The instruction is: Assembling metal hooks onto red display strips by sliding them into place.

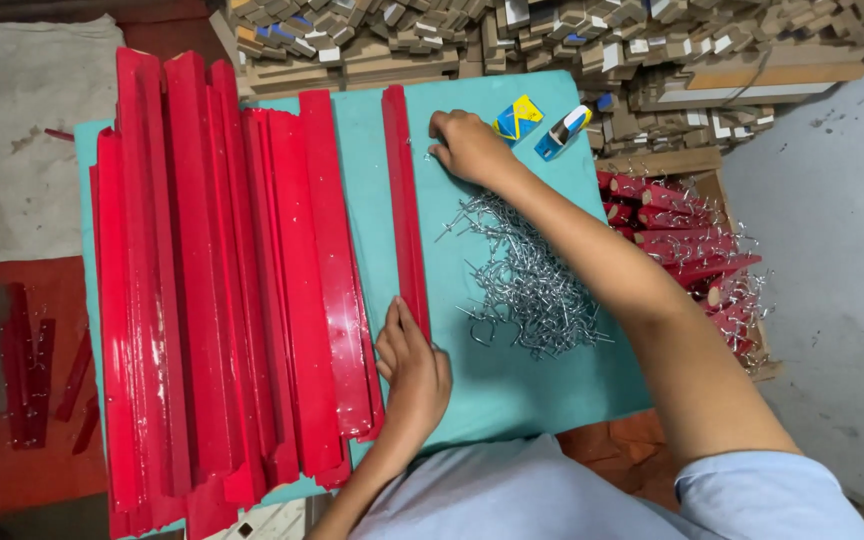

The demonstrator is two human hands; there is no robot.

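One long narrow red strip (404, 205) lies lengthwise on the teal work surface (512, 385), apart from the others. My left hand (414, 372) rests flat on the surface with its fingertips against the near end of that strip. My right hand (467, 147) reaches to the far end, fingers curled down beside the strip's top, touching the surface near a small metal hook. A heap of silver metal hooks (527, 275) lies between my arms, right of the strip. What my right fingers pinch is hidden.
Several glossy red strips (222, 280) are stacked side by side on the left. A blue-yellow packet (518, 118) and a blue-white tool (563, 131) lie at the far edge. A wooden box (692, 245) at right holds red pieces with hooks. Wood offcuts (572, 40) are piled behind.
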